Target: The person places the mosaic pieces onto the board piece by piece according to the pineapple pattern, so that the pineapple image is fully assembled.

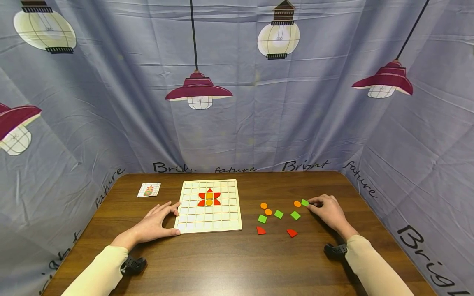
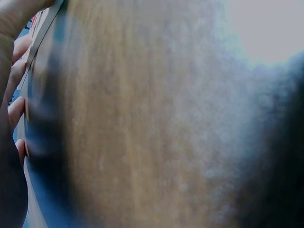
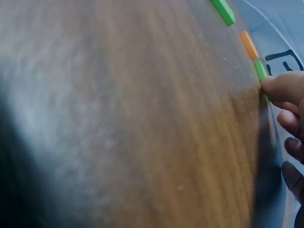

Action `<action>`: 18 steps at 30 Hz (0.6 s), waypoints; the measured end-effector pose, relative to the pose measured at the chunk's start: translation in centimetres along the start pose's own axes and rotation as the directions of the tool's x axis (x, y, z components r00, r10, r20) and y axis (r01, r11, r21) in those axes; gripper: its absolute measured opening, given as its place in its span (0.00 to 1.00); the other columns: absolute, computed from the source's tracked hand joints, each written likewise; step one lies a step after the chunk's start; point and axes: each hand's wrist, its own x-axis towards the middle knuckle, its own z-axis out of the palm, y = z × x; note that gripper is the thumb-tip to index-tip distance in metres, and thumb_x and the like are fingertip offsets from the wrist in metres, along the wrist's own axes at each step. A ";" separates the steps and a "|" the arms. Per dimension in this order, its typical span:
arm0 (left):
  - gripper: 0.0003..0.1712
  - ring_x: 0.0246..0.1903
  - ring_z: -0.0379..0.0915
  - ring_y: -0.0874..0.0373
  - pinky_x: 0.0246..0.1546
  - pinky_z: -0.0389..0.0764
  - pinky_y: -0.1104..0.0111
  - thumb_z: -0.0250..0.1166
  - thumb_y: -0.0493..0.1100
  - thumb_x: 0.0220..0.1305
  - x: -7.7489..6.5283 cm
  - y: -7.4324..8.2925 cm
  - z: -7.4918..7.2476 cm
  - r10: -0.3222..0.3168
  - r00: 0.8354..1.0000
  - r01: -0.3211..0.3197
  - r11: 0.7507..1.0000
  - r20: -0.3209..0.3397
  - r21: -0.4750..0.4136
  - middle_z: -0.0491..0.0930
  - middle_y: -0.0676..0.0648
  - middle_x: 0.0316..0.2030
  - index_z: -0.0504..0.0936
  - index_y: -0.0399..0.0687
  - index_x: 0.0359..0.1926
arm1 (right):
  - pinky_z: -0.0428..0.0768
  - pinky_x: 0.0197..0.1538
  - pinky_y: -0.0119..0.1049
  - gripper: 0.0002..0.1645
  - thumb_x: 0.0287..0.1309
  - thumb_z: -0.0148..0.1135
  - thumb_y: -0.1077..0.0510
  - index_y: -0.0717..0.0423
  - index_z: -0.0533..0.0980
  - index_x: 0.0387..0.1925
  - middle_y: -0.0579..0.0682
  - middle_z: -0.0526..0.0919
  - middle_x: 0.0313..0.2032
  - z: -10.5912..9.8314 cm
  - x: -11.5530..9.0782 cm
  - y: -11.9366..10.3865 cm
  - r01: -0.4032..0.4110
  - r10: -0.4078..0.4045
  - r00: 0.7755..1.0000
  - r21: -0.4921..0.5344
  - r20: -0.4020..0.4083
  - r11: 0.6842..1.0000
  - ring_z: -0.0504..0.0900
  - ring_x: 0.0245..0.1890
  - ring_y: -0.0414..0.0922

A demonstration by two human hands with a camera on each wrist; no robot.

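In the head view, a pale gridded board lies on the table, with red and orange tiles set in a flower-like shape. My left hand rests at its left side, thumb by the near corner and fingertips at the edge, spread apart. On the right, my right hand pinches a green square tile between thumb and index finger. An orange round tile lies just left of it. The right wrist view shows the thumb on the end of the green tile.
Several loose tiles lie between board and right hand: green squares, orange discs and two red quarter-shaped pieces. A small card with a pineapple-like picture lies at the back left. A printed curtain surrounds the brown table.
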 end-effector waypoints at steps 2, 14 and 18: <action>0.28 0.74 0.54 0.33 0.72 0.45 0.35 0.74 0.67 0.55 0.0 0.1 0.0 -0.001 1.000 0.001 1.000 0.001 -0.001 0.65 0.41 0.74 0.74 0.60 0.47 | 0.70 0.42 0.45 0.13 0.62 0.73 0.52 0.55 0.87 0.44 0.48 0.82 0.38 0.1 0.0 0.0 0.020 -0.021 1.000 -0.013 -0.014 1.000 0.72 0.42 0.50; 0.29 0.72 0.56 0.30 0.70 0.48 0.34 0.76 0.64 0.55 -0.2 0.4 -0.2 0.024 0.999 -0.024 1.000 -0.023 -0.011 0.66 0.40 0.73 0.74 0.56 0.47 | 0.71 0.43 0.43 0.12 0.62 0.72 0.50 0.52 0.86 0.42 0.47 0.80 0.38 0.0 0.6 0.4 0.011 -0.011 1.000 -0.010 -0.012 1.000 0.72 0.43 0.47; 0.29 0.72 0.56 0.30 0.69 0.48 0.34 0.76 0.64 0.54 -0.1 0.4 -0.2 0.021 1.000 -0.022 1.000 -0.021 -0.014 0.67 0.40 0.73 0.74 0.56 0.47 | 0.72 0.45 0.44 0.14 0.62 0.72 0.49 0.52 0.86 0.43 0.47 0.81 0.38 0.0 1.1 -0.6 0.020 -0.020 0.999 0.003 -0.025 1.000 0.72 0.45 0.47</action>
